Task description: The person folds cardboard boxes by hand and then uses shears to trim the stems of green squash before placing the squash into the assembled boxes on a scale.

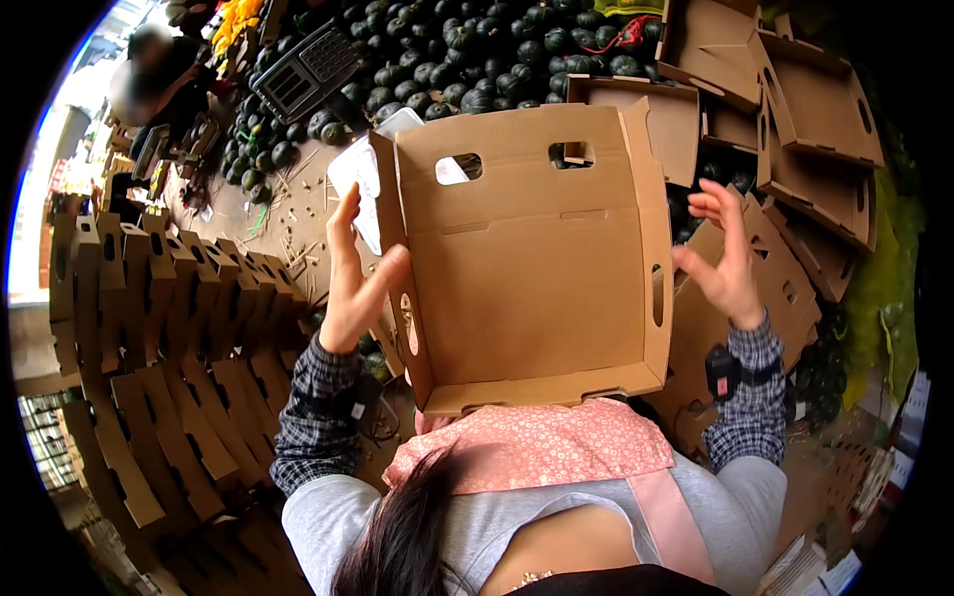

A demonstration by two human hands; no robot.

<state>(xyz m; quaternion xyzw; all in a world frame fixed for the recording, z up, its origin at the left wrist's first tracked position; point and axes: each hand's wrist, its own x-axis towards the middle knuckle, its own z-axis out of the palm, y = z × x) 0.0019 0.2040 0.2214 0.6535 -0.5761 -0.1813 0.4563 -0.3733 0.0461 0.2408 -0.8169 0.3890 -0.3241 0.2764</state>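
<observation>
A brown cardboard box rests against my apron, its inside facing me. The near, left and right walls stand up, and the far panel with two hand holes lies folded outward. My left hand is open beside the left wall, its thumb at or very near the cardboard; whether it touches I cannot tell. On the other side my right hand is open, fingers spread and slightly curled, just off the right wall. Neither hand grips anything. What supports the box from below is hidden.
Dark green pumpkins are heaped at the back, beside a black scale display. Stacked cardboard boxes fill the left. More open boxes and a flat cardboard piece lie right. Another person is far left.
</observation>
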